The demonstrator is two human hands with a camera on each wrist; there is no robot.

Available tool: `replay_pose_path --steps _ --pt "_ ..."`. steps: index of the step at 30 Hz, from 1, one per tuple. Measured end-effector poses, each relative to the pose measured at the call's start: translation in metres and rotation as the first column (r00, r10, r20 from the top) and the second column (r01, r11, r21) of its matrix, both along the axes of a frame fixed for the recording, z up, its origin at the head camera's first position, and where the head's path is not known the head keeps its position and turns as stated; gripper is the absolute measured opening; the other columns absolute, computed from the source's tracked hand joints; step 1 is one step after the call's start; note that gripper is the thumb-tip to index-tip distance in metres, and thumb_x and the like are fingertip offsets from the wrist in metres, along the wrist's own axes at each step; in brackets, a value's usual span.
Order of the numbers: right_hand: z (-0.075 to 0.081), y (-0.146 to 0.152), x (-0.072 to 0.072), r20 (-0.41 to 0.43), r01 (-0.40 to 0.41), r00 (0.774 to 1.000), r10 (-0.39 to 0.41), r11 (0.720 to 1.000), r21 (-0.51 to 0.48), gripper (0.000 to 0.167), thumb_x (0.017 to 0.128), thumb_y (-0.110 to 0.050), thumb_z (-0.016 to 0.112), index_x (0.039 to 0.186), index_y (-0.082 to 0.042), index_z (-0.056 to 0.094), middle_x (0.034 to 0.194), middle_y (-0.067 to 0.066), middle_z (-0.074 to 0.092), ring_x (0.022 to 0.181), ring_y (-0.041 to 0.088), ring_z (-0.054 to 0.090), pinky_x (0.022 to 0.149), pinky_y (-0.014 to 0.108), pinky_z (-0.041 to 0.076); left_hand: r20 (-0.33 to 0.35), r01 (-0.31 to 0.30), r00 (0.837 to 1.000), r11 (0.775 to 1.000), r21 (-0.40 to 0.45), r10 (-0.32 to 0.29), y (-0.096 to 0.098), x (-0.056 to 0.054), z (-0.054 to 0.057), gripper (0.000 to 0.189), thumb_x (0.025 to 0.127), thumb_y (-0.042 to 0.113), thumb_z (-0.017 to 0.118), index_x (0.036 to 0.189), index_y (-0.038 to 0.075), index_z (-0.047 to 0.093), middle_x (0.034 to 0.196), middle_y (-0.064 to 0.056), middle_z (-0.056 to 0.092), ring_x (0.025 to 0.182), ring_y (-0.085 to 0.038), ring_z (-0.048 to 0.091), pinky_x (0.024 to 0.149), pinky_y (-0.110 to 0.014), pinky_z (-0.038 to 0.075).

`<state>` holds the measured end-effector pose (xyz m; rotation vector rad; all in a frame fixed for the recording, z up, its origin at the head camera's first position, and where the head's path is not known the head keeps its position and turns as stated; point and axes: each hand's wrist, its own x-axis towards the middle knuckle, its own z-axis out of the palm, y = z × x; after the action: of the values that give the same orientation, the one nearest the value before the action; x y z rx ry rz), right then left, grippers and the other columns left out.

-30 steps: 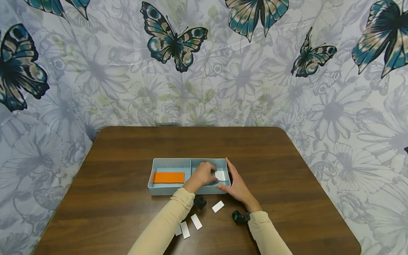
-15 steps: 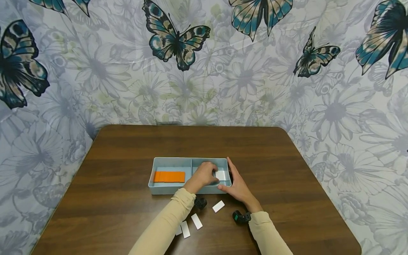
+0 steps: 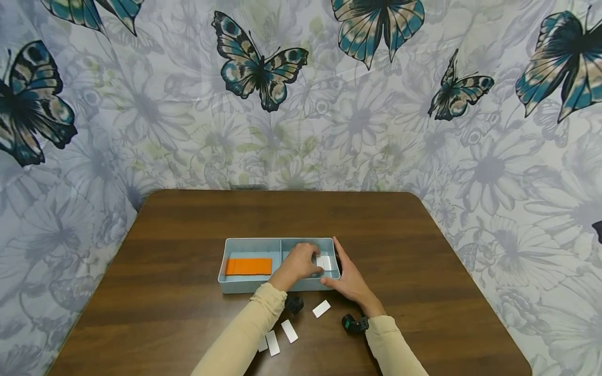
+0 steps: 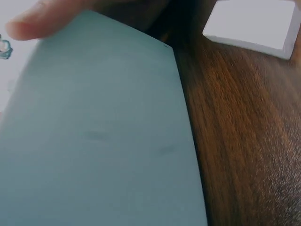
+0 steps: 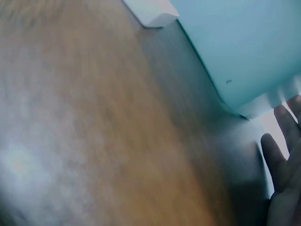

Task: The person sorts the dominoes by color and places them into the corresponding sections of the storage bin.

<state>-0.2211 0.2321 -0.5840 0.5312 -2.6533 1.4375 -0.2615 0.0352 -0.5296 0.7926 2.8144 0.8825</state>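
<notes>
A light blue two-compartment box (image 3: 244,287) sits on the table. Inside its right compartment my left hand (image 3: 299,262) has thumb and index finger bent around white rectangular blocks (image 3: 324,262), pinching at their ends. The left wrist view catches the left thumb (image 4: 33,24) above the box's outer wall (image 4: 103,117); the other fingers are mostly hidden. My right hand (image 3: 350,279) spreads around the box's right end, thumb at the near rim and straight fingers along the end. Those fingers (image 5: 277,165) show beside the box corner in the right wrist view.
Flat orange pieces (image 3: 249,267) lie in the left compartment. In front of the box, white blocks (image 3: 289,331) are scattered on the brown table (image 3: 188,250), one (image 3: 321,308) between the two forearms. A patterned butterfly cloth (image 3: 301,130) hangs behind the table.
The head view has shifted slightly, lowering the scene in the frame. Both hands stay almost in place; the left fingers shift a little at the white blocks.
</notes>
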Motion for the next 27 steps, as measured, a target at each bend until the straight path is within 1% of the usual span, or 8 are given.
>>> replay_pose_path --steps 4,9,12,15,18,23,25,27 --pt "-0.002 -0.001 0.002 0.008 -0.003 1.000 0.003 1.000 -0.011 0.118 0.079 -0.057 0.083 0.167 -0.026 0.012 0.169 0.012 0.026 0.142 0.040 0.046 0.104 0.061 0.044 -0.002 -0.001 1.000 0.997 0.074 0.001 -0.006 0.006 0.003 0.036 0.086 0.019 0.085 0.115 0.000 0.075 0.105 -0.012 0.075 0.089 -0.022 0.069 0.081 -0.036 0.061" --pt "-0.001 -0.002 0.001 -0.005 -0.005 1.000 0.005 1.000 -0.016 0.117 0.079 -0.055 0.084 0.167 -0.025 0.014 0.169 0.013 0.028 0.142 0.038 0.045 0.108 0.062 0.041 0.001 0.000 1.000 0.979 0.202 0.000 -0.021 0.012 0.019 0.031 0.091 0.014 0.078 0.116 -0.002 0.073 0.107 -0.016 0.072 0.086 -0.022 0.069 0.075 -0.034 0.060" --pt "0.001 -0.002 0.001 -0.017 -0.004 1.000 0.003 1.000 -0.017 0.117 0.079 -0.054 0.084 0.167 -0.020 0.015 0.168 0.014 0.029 0.142 0.039 0.044 0.109 0.064 0.040 -0.043 0.017 0.999 0.964 0.266 -0.005 -0.030 0.017 0.027 0.029 0.092 0.013 0.077 0.116 -0.002 0.073 0.108 -0.016 0.072 0.085 -0.021 0.069 0.075 -0.032 0.060" --pt "0.001 -0.002 0.000 -0.027 0.007 1.000 -0.007 1.000 -0.011 0.116 0.079 -0.048 0.085 0.167 -0.016 0.017 0.168 0.015 0.030 0.142 0.040 0.044 0.110 0.065 0.039 -0.092 0.027 0.996 0.939 0.342 0.004 -0.039 0.024 0.029 0.026 0.091 0.011 0.077 0.115 0.000 0.074 0.105 -0.014 0.074 0.083 -0.020 0.070 0.078 -0.031 0.061" --pt "0.001 -0.002 0.000 -0.029 0.017 0.999 -0.018 1.000 -0.007 0.114 0.079 -0.040 0.086 0.167 -0.017 0.018 0.168 0.013 0.030 0.143 0.039 0.044 0.111 0.065 0.038 -0.129 0.047 0.992 0.915 0.401 0.006 -0.047 0.032 0.030 0.025 0.091 0.010 0.078 0.114 0.003 0.074 0.101 -0.009 0.074 0.082 -0.017 0.071 0.080 -0.030 0.061" --pt "-0.001 -0.001 -0.001 -0.031 0.016 0.999 -0.016 1.000 -0.011 0.111 0.079 -0.038 0.086 0.167 -0.026 0.018 0.169 0.010 0.029 0.146 0.037 0.040 0.113 0.064 0.036 -0.176 0.137 0.982 0.902 0.409 -0.069 -0.059 0.050 0.030 0.026 0.091 0.010 0.078 0.116 0.005 0.073 0.098 -0.005 0.074 0.080 -0.010 0.068 0.080 -0.028 0.061" --pt "-0.001 -0.001 -0.001 -0.039 0.013 0.999 -0.013 1.000 -0.007 0.111 0.080 -0.041 0.085 0.166 -0.029 0.017 0.169 0.010 0.029 0.146 0.037 0.040 0.113 0.065 0.036 -0.190 0.193 0.974 0.899 0.393 -0.126 -0.062 0.057 0.031 0.025 0.091 0.010 0.078 0.116 0.006 0.073 0.097 -0.004 0.073 0.080 -0.007 0.067 0.080 -0.026 0.060" --pt "-0.002 -0.001 -0.001 -0.047 0.010 0.999 -0.011 1.000 -0.006 0.112 0.080 -0.044 0.085 0.167 -0.025 0.018 0.169 0.011 0.029 0.146 0.038 0.040 0.113 0.065 0.036 -0.189 0.258 0.962 0.890 0.375 -0.199 -0.064 0.063 0.032 0.025 0.092 0.010 0.077 0.116 0.007 0.073 0.097 -0.002 0.072 0.081 -0.005 0.066 0.080 -0.024 0.059"
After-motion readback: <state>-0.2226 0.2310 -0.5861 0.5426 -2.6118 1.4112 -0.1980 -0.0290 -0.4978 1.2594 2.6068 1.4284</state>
